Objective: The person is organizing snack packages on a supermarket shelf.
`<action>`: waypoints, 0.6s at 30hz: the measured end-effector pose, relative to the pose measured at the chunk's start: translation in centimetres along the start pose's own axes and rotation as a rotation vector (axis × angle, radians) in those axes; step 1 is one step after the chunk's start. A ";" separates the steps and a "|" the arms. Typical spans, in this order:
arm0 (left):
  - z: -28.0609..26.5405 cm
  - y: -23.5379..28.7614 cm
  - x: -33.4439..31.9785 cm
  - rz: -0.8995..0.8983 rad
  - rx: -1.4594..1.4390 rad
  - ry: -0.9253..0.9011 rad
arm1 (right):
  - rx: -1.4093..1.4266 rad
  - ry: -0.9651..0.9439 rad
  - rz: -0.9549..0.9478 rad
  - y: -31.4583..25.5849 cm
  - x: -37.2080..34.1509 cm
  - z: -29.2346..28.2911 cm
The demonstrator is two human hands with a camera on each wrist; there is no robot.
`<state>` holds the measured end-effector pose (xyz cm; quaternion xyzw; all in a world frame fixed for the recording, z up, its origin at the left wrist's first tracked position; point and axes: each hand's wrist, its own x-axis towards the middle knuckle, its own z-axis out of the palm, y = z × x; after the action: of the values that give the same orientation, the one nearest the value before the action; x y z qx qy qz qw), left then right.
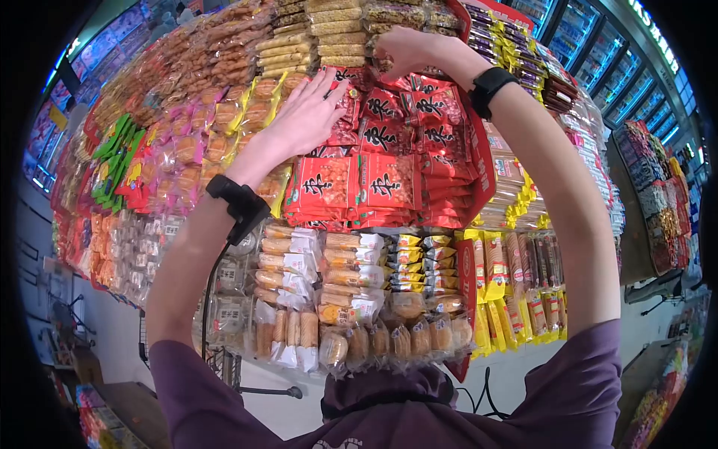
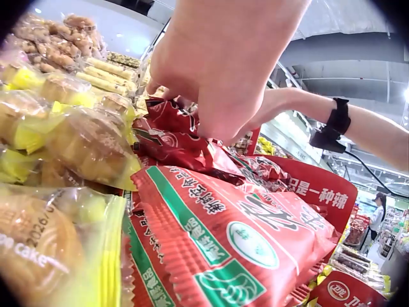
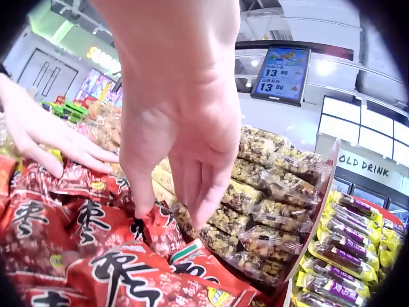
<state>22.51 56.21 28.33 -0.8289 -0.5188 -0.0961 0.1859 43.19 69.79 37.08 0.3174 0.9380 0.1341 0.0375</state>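
Observation:
The left hand (image 1: 305, 112) lies with spread fingers on dark red packets (image 1: 385, 106) at the left of their pile; the left wrist view shows this hand (image 2: 211, 70) from behind, over crinkled red packets (image 2: 176, 134). At the pile's back edge the right hand (image 1: 411, 52) reaches down. In the right wrist view the right hand (image 3: 182, 147) has thumb and fingers pointing down, a gap between them, just over a red packet (image 3: 163, 230); whether the tips touch it cannot be told. Brighter red packets (image 1: 385, 183) lie nearer the body.
Yellow-wrapped cakes (image 1: 258, 105) border the pile on the left. Behind are grain bars (image 1: 336, 34); a red divider (image 1: 482, 161) stands on the right, with purple-and-yellow bars (image 1: 516, 56) beyond it. Wrapped rolls and cakes (image 1: 355, 262) fill the front.

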 end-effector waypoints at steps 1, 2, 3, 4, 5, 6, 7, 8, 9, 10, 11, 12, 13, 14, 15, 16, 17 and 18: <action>0.1 -0.2 0.1 0.004 -0.009 -0.004 | -0.019 -0.031 0.007 0.0 -0.7 0.4; 0.3 -0.3 0.4 0.008 -0.017 -0.008 | -0.038 -0.061 0.014 0.1 -1.3 1.2; 0.1 -0.2 0.6 -0.026 -0.031 -0.033 | 0.022 0.096 0.000 -0.3 -1.6 2.3; 0.0 -0.1 0.9 -0.058 -0.054 -0.051 | -0.002 0.082 -0.018 -0.2 -1.4 2.6; -0.1 0.1 1.3 -0.092 -0.077 -0.072 | -0.023 0.067 -0.039 -0.4 -1.1 3.0; 0.0 0.2 1.5 -0.126 -0.099 -0.095 | -0.042 0.052 -0.059 -0.7 -1.0 3.2; 0.0 0.2 1.7 -0.117 -0.102 -0.102 | -0.024 0.126 -0.092 -0.9 -1.0 3.7; 0.0 0.3 1.9 -0.108 -0.104 -0.106 | -0.030 0.126 -0.094 -0.9 -1.0 3.9; 0.2 0.4 2.0 -0.096 -0.108 -0.112 | -0.035 0.124 -0.094 -0.8 -0.9 4.3; 0.2 0.4 2.2 -0.074 -0.093 -0.136 | -0.043 0.124 -0.092 -0.7 -1.0 4.4; 0.1 0.2 2.4 -0.054 -0.076 -0.156 | -0.080 0.156 -0.160 0.3 -0.3 5.0; 0.2 0.0 2.4 -0.036 -0.061 -0.178 | -0.018 0.186 -0.168 0.6 -0.7 4.6; 0.1 -0.1 2.3 -0.021 -0.049 -0.171 | 0.045 0.215 -0.178 0.8 -1.5 3.5; 0.0 -0.2 2.1 -0.007 -0.039 -0.164 | 0.109 0.242 -0.189 1.1 -2.1 2.2; 0.0 -0.2 1.9 0.007 -0.031 -0.157 | 0.219 0.074 -0.040 0.0 -4.0 -0.4; 0.0 -0.1 1.7 -0.001 -0.020 -0.115 | 0.197 -0.028 -0.031 -0.4 -5.1 -1.5; -0.1 0.2 1.5 -0.007 -0.008 -0.073 | 0.175 -0.130 -0.019 -0.5 -5.9 -2.2; -0.2 0.6 1.3 -0.011 0.002 -0.033 | 0.155 -0.233 -0.005 -0.5 -6.7 -2.3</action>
<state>23.63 56.93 28.87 -0.8274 -0.5264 -0.0828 0.1775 47.89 64.87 39.08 0.3302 0.9357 0.0235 0.1221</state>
